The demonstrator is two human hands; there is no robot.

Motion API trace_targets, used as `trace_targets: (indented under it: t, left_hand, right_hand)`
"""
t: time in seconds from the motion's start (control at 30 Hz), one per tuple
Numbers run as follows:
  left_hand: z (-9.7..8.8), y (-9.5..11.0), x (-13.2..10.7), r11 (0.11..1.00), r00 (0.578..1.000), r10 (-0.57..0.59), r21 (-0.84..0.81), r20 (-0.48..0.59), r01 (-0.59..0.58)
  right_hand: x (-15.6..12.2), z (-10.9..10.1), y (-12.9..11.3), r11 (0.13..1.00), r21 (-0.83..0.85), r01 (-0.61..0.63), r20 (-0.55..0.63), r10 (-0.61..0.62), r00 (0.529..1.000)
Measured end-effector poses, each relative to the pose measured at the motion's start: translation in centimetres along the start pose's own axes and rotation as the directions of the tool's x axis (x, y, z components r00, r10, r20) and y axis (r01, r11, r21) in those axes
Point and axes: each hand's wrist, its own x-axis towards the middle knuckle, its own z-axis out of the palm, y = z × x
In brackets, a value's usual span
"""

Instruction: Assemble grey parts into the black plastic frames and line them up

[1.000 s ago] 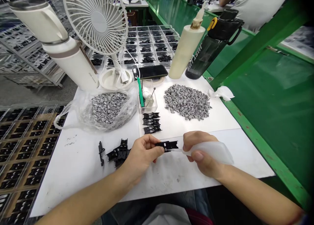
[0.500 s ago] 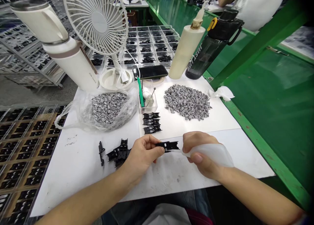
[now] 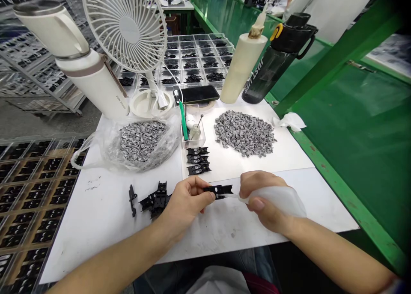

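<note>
Between the thumb and fingers of my left hand [image 3: 189, 200] is a black plastic part [image 3: 223, 190], held by its left end just above the table. My right hand [image 3: 265, 200] is wrapped round a translucent squeeze bottle [image 3: 284, 200]. The bottle's thin nozzle points left and its tip meets or nearly meets the lower edge of the black part. Left of my left hand lies a heap of similar black parts [image 3: 157, 200], with a single one [image 3: 132, 200] apart from it. Beyond my hands, several black parts with small shiny inserts [image 3: 198, 161] lie in a column.
A pile of small grey pieces [image 3: 245, 133] lies at right; more fill a plastic bag [image 3: 143, 142] at left. Behind stand a clear box of tools [image 3: 194, 138], a fan [image 3: 128, 28], a thermos [image 3: 93, 84], a phone [image 3: 199, 94], a cream bottle [image 3: 242, 67] and a dark bottle [image 3: 276, 60].
My hands, the black part and the squeeze bottle stay almost where they were. In the background at upper right, another person's arm and white sleeve have shifted.
</note>
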Motion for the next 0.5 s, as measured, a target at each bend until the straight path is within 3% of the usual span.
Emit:
trace_targets:
  t: [0.5]
  left_hand:
    - [-0.16, -0.21, -0.05, 1.000, 1.000, 0.016, 0.000, 0.015, -0.016]
  right_hand:
    - [0.22, -0.04, -0.35, 1.000, -0.011, 0.021, 0.022, -0.021, 1.000]
